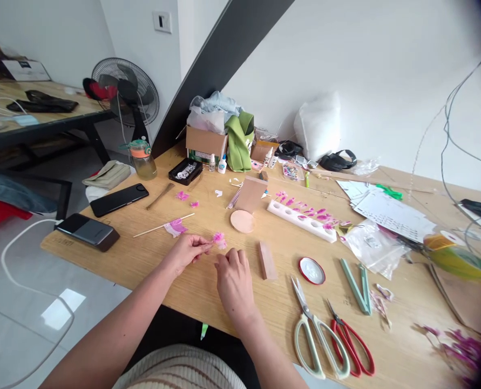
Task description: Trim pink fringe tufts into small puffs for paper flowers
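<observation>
My left hand [189, 253] is pinched closed on a small pink flower [219, 240], whose petals stand out past the fingertips. Close on its right, my right hand [234, 278] has its fingers curled together just below the flower; what they hold, if anything, is hidden. Beyond my left hand a thin wooden stick [163, 225] lies with a pink and white piece [175, 227] against it. A round pale disc [242, 221] and a pinkish block [267, 261] lie near my right hand. Two loose pink pieces [182, 195] rest farther back.
White-handled scissors [305, 308], red pliers [347, 340], green tweezers [357, 286] and a red-rimmed lid [312, 270] lie at the right. A white holder [300, 220] with pink flowers stands behind. Phone [119, 200], power bank [87, 231] and bottle [142, 162] are at the left.
</observation>
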`<control>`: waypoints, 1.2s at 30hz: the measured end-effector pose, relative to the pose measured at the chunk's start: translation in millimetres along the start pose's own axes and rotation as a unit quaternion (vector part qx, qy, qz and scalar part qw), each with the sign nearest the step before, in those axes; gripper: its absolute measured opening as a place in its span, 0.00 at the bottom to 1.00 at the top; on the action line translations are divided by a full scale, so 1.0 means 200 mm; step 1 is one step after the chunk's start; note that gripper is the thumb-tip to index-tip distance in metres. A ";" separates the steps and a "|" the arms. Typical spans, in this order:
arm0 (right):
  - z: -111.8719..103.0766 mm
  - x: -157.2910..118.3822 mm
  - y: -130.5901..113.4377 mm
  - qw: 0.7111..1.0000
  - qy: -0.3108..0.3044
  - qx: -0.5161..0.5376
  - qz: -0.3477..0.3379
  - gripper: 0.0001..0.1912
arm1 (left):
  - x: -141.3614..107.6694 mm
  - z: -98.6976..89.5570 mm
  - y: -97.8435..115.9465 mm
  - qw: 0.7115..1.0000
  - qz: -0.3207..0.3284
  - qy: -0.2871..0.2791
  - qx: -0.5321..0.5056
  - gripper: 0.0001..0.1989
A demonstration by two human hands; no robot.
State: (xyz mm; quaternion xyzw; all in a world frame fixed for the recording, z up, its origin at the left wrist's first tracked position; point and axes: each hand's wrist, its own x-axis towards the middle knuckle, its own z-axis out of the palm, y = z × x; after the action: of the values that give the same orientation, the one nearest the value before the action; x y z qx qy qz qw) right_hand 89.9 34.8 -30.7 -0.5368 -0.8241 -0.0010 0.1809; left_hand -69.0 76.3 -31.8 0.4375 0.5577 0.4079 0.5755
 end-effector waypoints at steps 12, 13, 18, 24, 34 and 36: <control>0.08 -0.02 -0.02 0.998 -0.003 -0.043 -0.046 0.12 | -0.02 0.01 -0.04 1.000 -0.010 -0.015 0.002 0.20; 0.07 -0.03 -0.02 0.998 -0.006 -0.042 -0.048 0.11 | -0.03 0.01 -0.04 1.000 -0.011 -0.019 0.004 0.20; -0.01 -0.10 0.00 0.999 0.007 0.021 -0.023 0.10 | -0.04 0.03 -0.06 0.999 -0.020 -0.023 0.018 0.20; -0.11 -0.25 0.13 0.982 0.137 0.123 0.038 0.09 | -0.06 0.06 -0.07 0.998 -0.033 -0.020 0.041 0.21; -0.09 -0.40 0.18 0.977 0.149 0.135 0.074 0.07 | -0.01 0.08 -0.13 0.990 -0.007 0.004 0.140 0.12; -0.07 -0.41 0.17 0.975 0.148 0.148 0.074 0.07 | -0.01 0.08 -0.15 0.984 0.013 0.019 0.177 0.10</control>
State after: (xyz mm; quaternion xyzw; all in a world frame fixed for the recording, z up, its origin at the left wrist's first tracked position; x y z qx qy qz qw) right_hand 154.0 -25.5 -47.7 -0.5573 -0.7372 0.0543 0.3780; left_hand -53.4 65.5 -60.2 0.5321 0.6263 0.3183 0.4725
